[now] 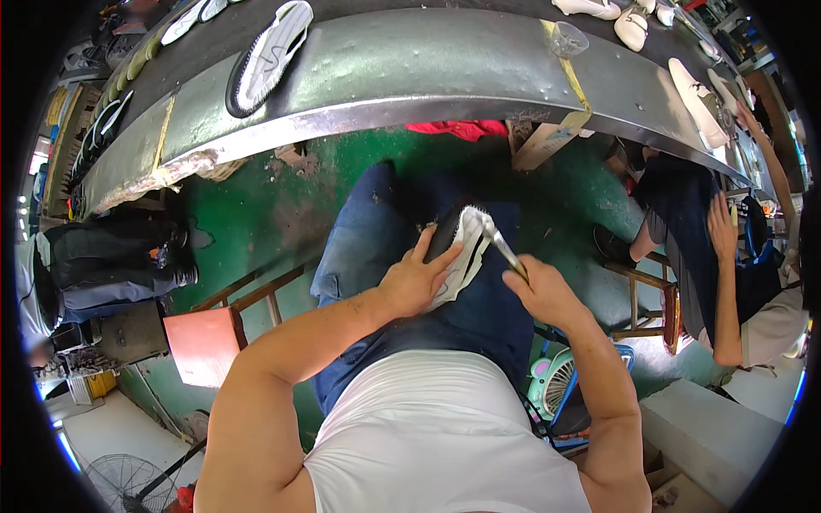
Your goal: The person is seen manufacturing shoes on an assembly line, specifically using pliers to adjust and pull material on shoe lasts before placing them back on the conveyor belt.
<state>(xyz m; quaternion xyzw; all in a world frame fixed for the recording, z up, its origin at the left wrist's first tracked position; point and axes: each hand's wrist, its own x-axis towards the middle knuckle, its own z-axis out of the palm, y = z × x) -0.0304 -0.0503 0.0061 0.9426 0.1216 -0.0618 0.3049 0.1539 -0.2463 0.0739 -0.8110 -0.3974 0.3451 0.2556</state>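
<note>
A white shoe (463,269) with black lines and a dark sole lies tilted over my lap. My left hand (416,278) grips it from the left, fingers spread over the dark sole and the white upper. In my right hand (542,291) is a hammer (506,250) with a shiny metal shaft, held near its lower end. The hammer's head rests at or just above the shoe's upper end; whether it touches, I cannot tell. My right palm hides the bottom of the handle.
A metal-edged workbench (385,73) curves across ahead, bearing a white-and-black shoe (272,60) and several pale shoes at right. A co-worker (684,214) sits at right, another person at left (111,265). A red-topped stool (203,346) and a small green fan (554,380) stand nearby.
</note>
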